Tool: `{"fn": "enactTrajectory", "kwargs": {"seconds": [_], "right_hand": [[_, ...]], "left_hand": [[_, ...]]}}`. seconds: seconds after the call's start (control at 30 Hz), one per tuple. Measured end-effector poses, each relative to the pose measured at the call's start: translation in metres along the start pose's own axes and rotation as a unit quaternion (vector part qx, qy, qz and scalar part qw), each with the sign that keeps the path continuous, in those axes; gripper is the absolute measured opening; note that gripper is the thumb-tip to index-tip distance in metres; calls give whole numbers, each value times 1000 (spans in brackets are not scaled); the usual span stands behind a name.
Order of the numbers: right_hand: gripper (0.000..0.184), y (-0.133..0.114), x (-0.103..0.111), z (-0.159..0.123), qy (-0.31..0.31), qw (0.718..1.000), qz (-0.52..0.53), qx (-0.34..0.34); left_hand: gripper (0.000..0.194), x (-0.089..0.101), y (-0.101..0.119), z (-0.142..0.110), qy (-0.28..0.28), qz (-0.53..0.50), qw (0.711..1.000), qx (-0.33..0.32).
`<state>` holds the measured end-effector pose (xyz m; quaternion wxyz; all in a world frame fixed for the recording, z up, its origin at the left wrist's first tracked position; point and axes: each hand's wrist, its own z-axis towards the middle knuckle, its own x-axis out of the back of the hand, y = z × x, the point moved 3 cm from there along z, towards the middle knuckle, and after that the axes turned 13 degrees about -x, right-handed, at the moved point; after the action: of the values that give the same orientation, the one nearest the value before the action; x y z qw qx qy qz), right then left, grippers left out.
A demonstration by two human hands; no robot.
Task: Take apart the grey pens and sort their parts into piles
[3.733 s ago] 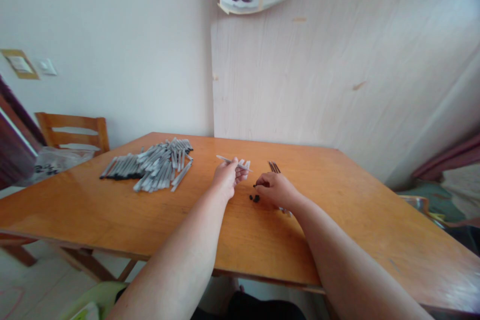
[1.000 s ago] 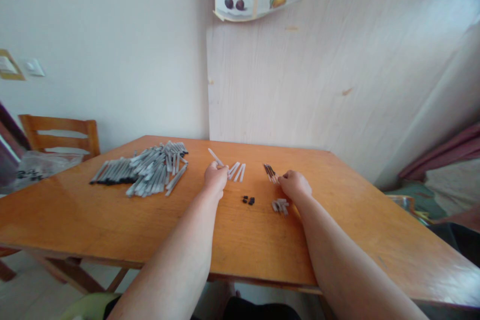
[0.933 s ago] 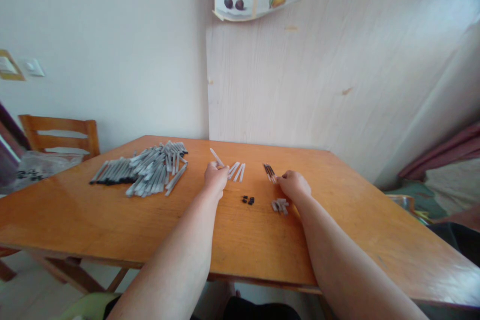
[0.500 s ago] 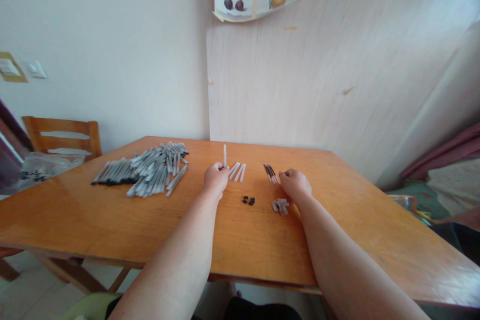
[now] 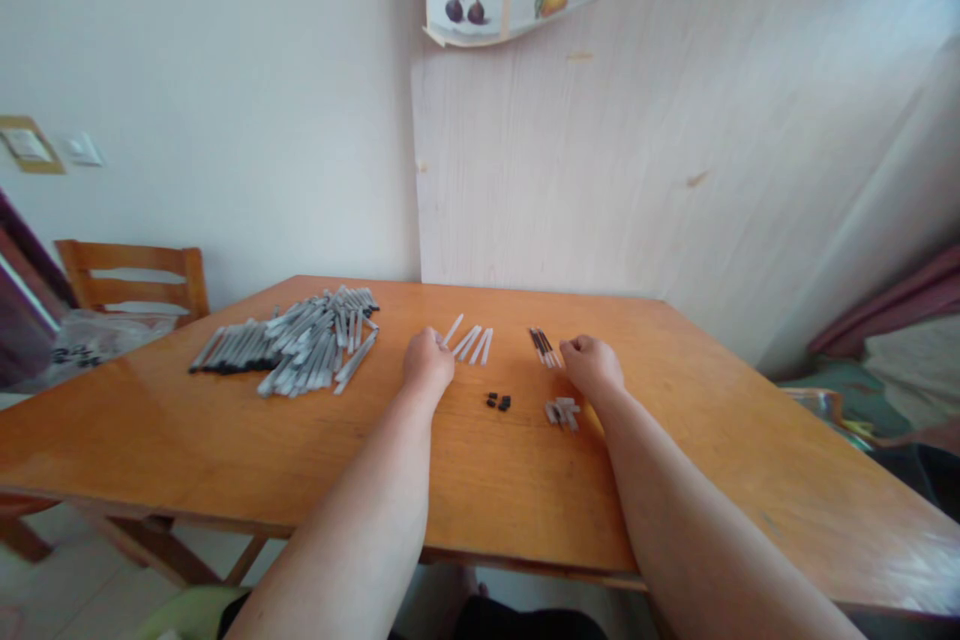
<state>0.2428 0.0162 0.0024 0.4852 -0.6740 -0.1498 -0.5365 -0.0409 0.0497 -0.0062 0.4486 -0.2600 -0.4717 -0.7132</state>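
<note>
Our left hand point(image 5: 427, 363) pinches a white pen barrel point(image 5: 452, 330) in a closed grip, beside three loose barrels point(image 5: 475, 344) on the tabletop point(image 5: 225, 430). Right hand point(image 5: 592, 365) is fisted at the dark refills point(image 5: 541, 345); we cannot tell whether its grip holds one.

Your wooden bench point(image 5: 225, 440) carries a heap of grey pens point(image 5: 296, 345), three pale tubes point(image 5: 475, 344), dark refills point(image 5: 541, 345), black caps point(image 5: 497, 402) and grey tips point(image 5: 561, 411).

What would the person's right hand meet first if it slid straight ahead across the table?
Probably the small bundle of dark thin rods, lying just beyond the right hand; depth is hard to judge.
</note>
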Motion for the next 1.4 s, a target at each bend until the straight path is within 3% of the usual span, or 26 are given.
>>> {"fn": "enactTrajectory", "kwargs": {"seconds": [0.23,0.47,0.87,1.03,1.17,1.4], "right_hand": [[43,-1,4,-1,4,1000,5,-4],[43,-1,5,-1,11,1000,6,-2],[45,-2,7,-2,18,1000,21,4],[45,-3,7,-2,16,999,28,9],[45,-3,6,-1,15,999,38,8],[44,-4,7,-3,13,999,43,9]], "left_hand": [[19,-11,-8,2,-25,39,998,-30],[28,-15,-6,4,-43,2,998,-43],[27,-16,-1,3,-31,-28,997,-60],[52,-16,8,-3,-13,18,993,-118],[65,-18,18,-8,-56,25,980,-190],[41,-32,26,-9,-154,21,947,-282]]}}
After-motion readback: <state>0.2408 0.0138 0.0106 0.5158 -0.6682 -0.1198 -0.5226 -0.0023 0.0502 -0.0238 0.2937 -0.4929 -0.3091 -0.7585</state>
